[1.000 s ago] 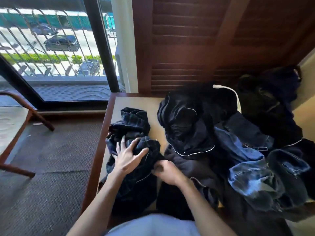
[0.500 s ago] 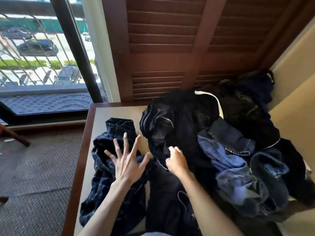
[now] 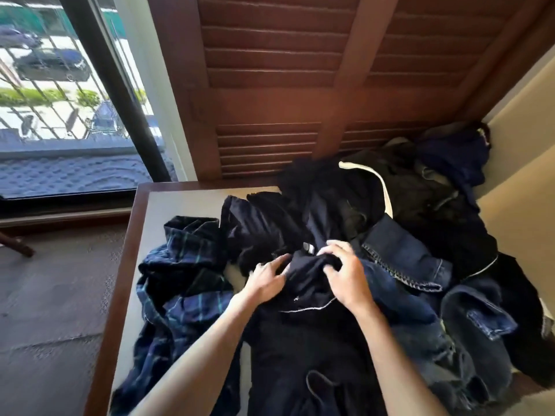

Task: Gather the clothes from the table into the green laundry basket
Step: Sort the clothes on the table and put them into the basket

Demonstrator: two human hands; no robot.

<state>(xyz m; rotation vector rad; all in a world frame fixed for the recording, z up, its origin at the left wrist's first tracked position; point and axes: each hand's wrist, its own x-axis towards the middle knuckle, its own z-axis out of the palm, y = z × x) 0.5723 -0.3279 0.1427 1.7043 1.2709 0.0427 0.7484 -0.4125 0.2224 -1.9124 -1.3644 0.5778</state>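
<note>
Both grips apparently pinching dark garment (image 3: 309, 271), left hand (image 3: 265, 277), right hand (image 3: 345, 273), bare table edge (image 3: 126, 265) leftward

You can't see the green laundry basket anywhere in the head view. Your left hand (image 3: 267, 279) is motion-blurred, and its fingertips sink into the dark garment (image 3: 309, 274), so the grip can't be read. Your right hand (image 3: 345, 274) has fingertips tucked into the same fabric, out of sight. Your forearms are cut by the bottom edge. The plaid garment (image 3: 180, 283) runs off the bottom edge, smeared low down. The clothes pile (image 3: 420, 205) hides most of the table (image 3: 180, 202); separate pieces in its dark far part can't be told apart. The jeans (image 3: 420, 295) are partly buried.
</note>
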